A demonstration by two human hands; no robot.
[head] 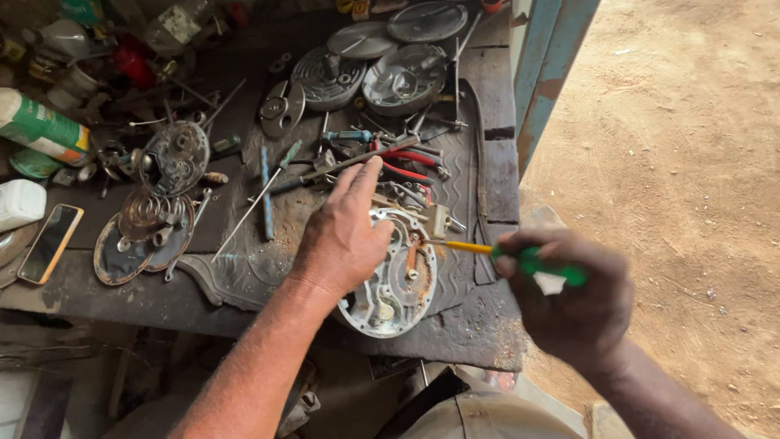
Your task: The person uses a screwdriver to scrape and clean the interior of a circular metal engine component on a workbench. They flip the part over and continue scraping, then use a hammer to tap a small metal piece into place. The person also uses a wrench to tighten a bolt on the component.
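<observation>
L hand (345, 236) covers the left part of the round metal plate (398, 280), so what's under the palm can't be told. R hand (573, 297) wraps the green screwdriver handle (540, 264); most of the grip is hidden, and the tip at the plate is too small to judge. Both forearms run off the bottom edge. White container (18, 203) is cut by the left edge; round covers (426, 20) clipped at top. Clutter (122, 57) at top left is blurred, parts unclear.
</observation>
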